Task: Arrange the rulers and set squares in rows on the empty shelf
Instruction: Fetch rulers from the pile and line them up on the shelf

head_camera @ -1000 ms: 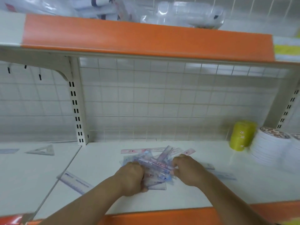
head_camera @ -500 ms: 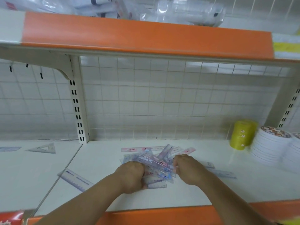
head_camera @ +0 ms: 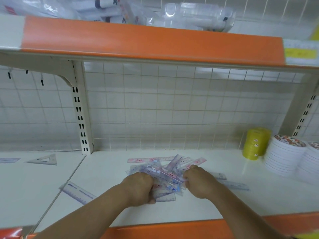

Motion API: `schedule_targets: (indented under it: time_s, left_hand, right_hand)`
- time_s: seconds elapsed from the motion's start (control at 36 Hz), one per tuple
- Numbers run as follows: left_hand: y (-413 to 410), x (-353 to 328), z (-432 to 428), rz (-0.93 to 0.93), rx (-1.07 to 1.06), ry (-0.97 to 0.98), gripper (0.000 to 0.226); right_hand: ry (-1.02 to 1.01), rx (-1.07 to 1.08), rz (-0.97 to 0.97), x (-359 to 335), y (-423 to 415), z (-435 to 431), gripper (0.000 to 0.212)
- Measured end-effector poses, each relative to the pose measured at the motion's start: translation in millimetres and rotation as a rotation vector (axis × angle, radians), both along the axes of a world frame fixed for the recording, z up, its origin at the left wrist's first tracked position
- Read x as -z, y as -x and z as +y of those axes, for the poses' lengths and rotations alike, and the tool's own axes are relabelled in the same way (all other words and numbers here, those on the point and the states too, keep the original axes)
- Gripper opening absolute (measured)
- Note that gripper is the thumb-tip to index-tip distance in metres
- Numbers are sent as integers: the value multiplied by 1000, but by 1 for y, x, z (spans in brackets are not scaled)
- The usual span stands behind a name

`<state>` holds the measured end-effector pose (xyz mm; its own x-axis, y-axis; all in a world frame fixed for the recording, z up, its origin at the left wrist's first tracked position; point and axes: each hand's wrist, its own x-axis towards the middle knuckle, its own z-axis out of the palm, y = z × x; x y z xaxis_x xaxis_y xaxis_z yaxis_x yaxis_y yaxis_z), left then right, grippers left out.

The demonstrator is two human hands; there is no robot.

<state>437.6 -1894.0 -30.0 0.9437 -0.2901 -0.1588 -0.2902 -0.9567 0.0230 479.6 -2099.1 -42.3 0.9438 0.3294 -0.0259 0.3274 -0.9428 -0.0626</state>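
Surroundings: white shelf (head_camera: 215,206) with an orange front edge and a wire grid back panel (head_camera: 172,109). A slotted upright post (head_camera: 81,118) stands at the back, left of centre. The upper shelf (head_camera: 146,42) overhead, also orange-fronted, carries clear packaged goods (head_camera: 198,16).

Back right corner: yellow stack of rolls (head_camera: 255,144), and just beside it, to the right, white round stacks (head_camera: 284,157) with patterned tops.

Left of the post, on the adjoining shelf: one set square (head_camera: 44,159) lying flat near the back. A pale ruler (head_camera: 8,160) lies at the far left edge.

Strays: a loose clear ruler (head_camera: 77,194) lies slanted near the seam between the two shelves, left of the hands. Another ruler (head_camera: 236,185) lies flat to the right of them, partly behind the right wrist. A pink ruler (head_camera: 148,159) lies along the back of the heap.

Task items: pile of rulers (head_camera: 165,173), jumbled and crossing at mixed angles, mid-shelf.

Hands: left hand (head_camera: 138,188) has its fingers curled around the near left side of the pile. Right hand (head_camera: 198,181) is clenched on ruler ends at the pile's right side. The pile sits between the two hands, touching both.
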Motion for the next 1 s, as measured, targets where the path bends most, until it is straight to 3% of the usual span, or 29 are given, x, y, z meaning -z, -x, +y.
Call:
schedule_targets:
  time_s: [0.14,0.28,0.5,0.72,1.0]
  left_hand:
    - [1,1,1,-4,9,-21,30]
    - [3,-3,-1,-32,33,-112,23]
    - [4,-8,4,-52,75,-210,30]
    - [1,-17,7,21,102,-160,28]
    - [1,-22,6,114,136,-64,27]
  right_hand:
    - [12,-6,-29,1,0,-1,19]
    - [46,-32,-15,-1,0,0,14]
    - [79,-13,-7,-3,-5,-1,40]
    - [79,4,-21,-6,-6,-7,39]
    - [72,3,-46,-17,-6,-13,13]
